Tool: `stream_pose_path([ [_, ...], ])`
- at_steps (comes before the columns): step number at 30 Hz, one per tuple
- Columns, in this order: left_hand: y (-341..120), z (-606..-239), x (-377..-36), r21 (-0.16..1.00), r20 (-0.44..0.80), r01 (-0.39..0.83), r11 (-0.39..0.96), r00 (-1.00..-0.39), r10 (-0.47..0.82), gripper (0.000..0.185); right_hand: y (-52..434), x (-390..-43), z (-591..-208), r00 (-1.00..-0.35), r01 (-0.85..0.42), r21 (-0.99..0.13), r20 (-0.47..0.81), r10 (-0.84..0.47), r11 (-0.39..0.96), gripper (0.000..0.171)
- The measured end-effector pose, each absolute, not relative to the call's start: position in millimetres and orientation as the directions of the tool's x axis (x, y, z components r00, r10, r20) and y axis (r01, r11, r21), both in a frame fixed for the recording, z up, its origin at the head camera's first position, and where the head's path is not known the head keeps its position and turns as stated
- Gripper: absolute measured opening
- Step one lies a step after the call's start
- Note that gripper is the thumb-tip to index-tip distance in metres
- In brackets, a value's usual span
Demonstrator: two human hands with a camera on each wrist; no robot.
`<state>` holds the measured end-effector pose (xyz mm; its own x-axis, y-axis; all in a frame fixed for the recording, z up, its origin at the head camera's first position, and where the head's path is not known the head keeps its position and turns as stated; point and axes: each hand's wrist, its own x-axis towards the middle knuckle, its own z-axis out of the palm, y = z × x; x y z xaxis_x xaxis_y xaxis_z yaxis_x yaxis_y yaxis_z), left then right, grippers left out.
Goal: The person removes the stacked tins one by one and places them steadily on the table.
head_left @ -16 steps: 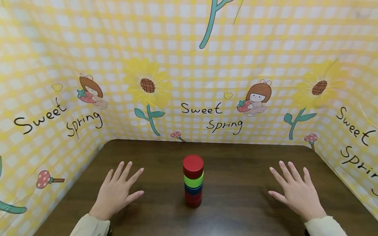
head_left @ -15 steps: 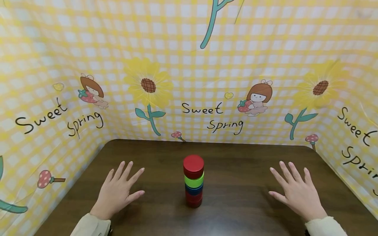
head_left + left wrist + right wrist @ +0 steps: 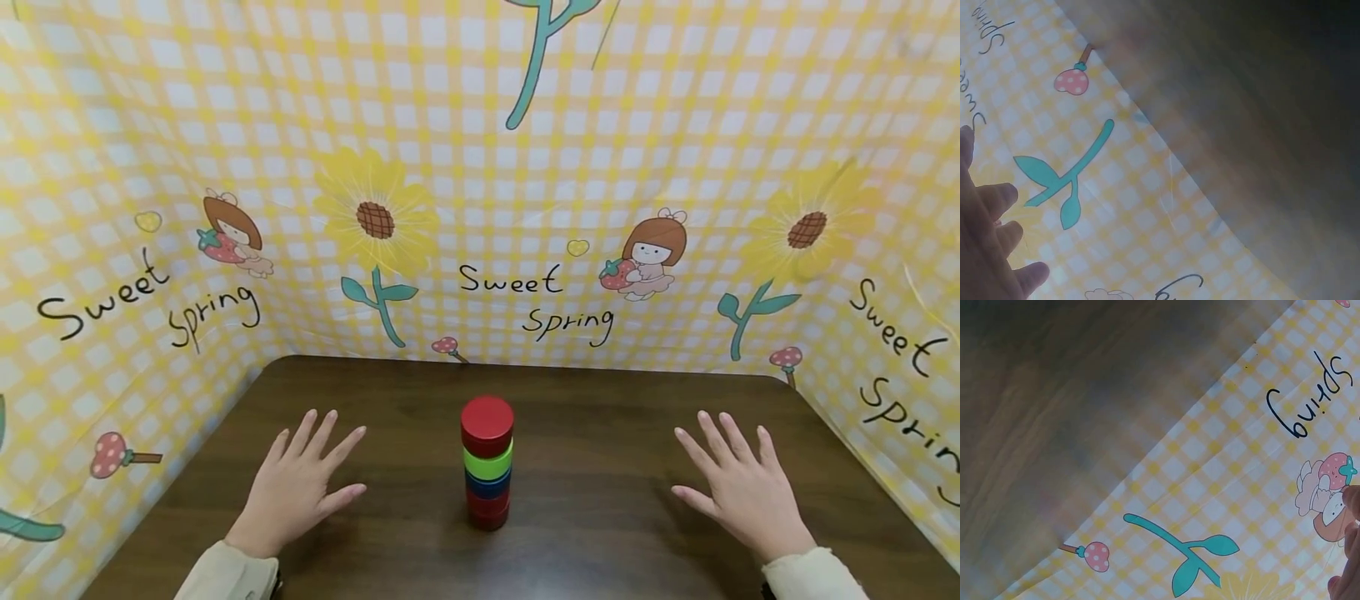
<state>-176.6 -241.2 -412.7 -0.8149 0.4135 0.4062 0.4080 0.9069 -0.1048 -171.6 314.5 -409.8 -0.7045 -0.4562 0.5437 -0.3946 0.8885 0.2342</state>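
Got one left hand (image 3: 292, 493) and one right hand (image 3: 746, 493), so that's two, plus a single stack (image 3: 488, 462) of round pieces and just the one table (image 3: 600, 454). Cloth print (image 3: 480, 179) in the head view: two sunflower heads (image 3: 376, 220), two cartoon girls (image 3: 649, 262), two yellow hearts (image 3: 578, 247), three mushrooms (image 3: 110, 455) and three "Sweet Spring" captions (image 3: 567, 321).

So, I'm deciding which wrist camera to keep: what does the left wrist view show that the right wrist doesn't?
Only the left wrist view shows the left hand and lettering cut off at the left edge. Only the right wrist view shows the right hand and a printed strawberry. Both show the checked cloth, a green stem print, a pink dotted print and a blurred tabletop; neither clearly shows the coloured stack.
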Motion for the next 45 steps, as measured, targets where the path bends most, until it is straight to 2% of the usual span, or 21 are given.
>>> stream_pose_path([
  [3,-238.1,-412.6,-174.9,0.01,0.365,0.404,0.915,-0.853,0.372,0.071,309.5,-170.5,-405.0,-0.769,-0.409,0.108,0.494,-0.406,0.906,0.071],
  [7,-234.6,-413.6,-172.6,0.149,0.339,0.4,0.904,-0.88,0.333,0.074,300.6,-168.6,-395.7,-0.846,-0.425,-0.164,0.421,-0.327,0.89,0.068],
  [11,-230.4,-411.3,-173.4,0.278,0.361,0.423,0.862,-0.878,0.315,0.074,294.1,-169.0,-388.4,-0.843,-0.471,-0.332,0.442,-0.306,0.817,0.06],
  [15,-219.7,-404.2,-176.2,0.447,0.362,0.432,0.783,-0.888,0.283,0.072,289.1,-170.4,-385.4,-0.817,-0.53,-0.439,0.493,-0.299,0.725,0.056],
  [17,-211.5,-399.1,-177.9,0.522,0.34,0.399,0.754,-0.908,0.245,0.073,285.7,-170.9,-384.4,-0.814,-0.546,-0.49,0.504,-0.29,0.68,0.055],
  [22,-188.6,-387.5,-184.8,0.685,0.268,0.271,0.676,-0.957,0.111,0.07,271.9,-172.8,-381.3,-0.817,-0.55,-0.56,0.515,-0.26,0.619,0.052],
  [27,-167.1,-385.0,-192.1,0.79,0.306,0.304,0.533,-0.948,0.087,0.051,263.0,-172.7,-382.4,-0.799,-0.559,-0.556,0.56,-0.219,0.616,0.049],
  [31,-157.8,-384.6,-195.2,0.84,0.309,0.34,0.424,-0.94,0.142,0.049,258.0,-172.5,-382.2,-0.811,-0.542,-0.594,0.556,-0.183,0.595,0.053],
  [36,-155.0,-383.4,-196.2,0.915,0.242,0.315,0.252,-0.929,0.282,0.064,249.9,-173.6,-380.3,-0.827,-0.524,-0.657,0.546,-0.138,0.541,0.054],
  [41,-151.5,-384.6,-196.3,0.921,0.259,0.343,0.183,-0.893,0.369,0.067,240.6,-174.8,-382.3,-0.838,-0.516,-0.727,0.537,-0.093,0.453,0.046],
  [45,-143.8,-383.3,-197.9,0.93,0.246,0.334,0.153,-0.875,0.417,0.069,230.1,-174.4,-382.2,-0.855,-0.485,-0.755,0.515,-0.058,0.443,0.041],
])
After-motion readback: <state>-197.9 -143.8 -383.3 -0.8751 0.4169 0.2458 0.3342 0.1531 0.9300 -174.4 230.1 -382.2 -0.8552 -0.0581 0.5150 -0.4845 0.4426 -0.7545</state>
